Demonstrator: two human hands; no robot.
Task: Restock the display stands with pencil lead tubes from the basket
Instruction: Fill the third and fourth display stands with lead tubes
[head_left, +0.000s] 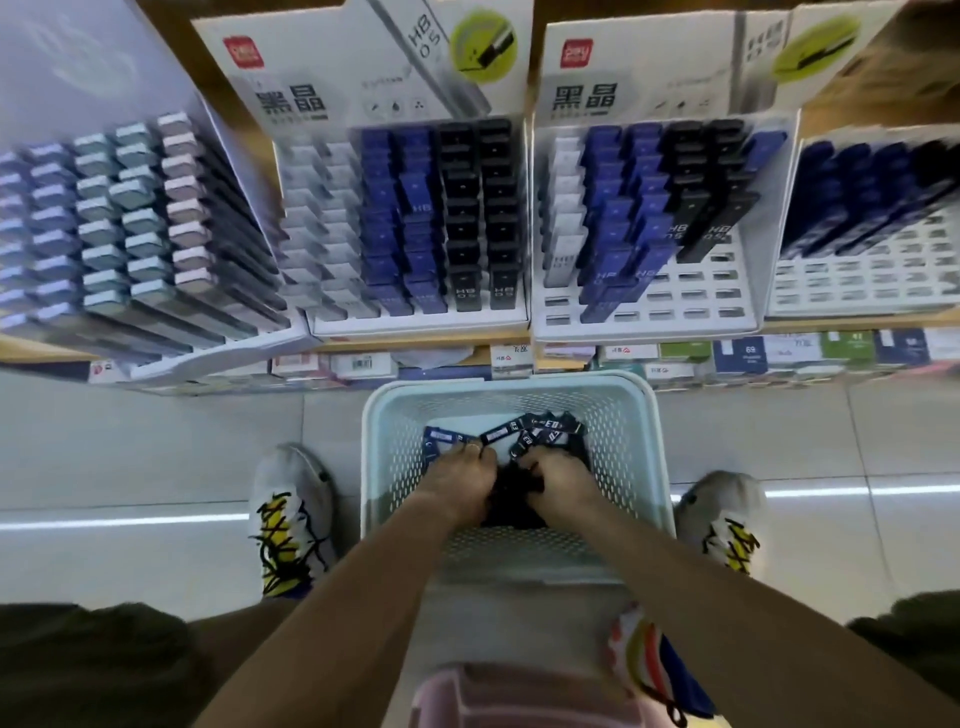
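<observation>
Basket: we stand over a pale perforated plastic basket (511, 397) on the tiled floor, between our shoes, just below the shelf.
Stock: dark blue and black pencil lead tubes (524, 434) lie loose in its far end, with a darker heap under our hands.
Left hand: our left hand (467, 475) is down in the basket, fingers curled into the tubes; we judge it is gripping some.
Right hand: our right hand (556, 478) is beside it, fingers curled on the dark heap in the same way.
Done: the centre white cardboard display stand (415, 322) looks full in every column.
Left to do: the white stand to its right (644, 325) has bare slots across its front rows, and the far-right stand (862, 306) is bare along its lower half.
Progress: we judge the job partway, with plenty of slots waiting.
</observation>
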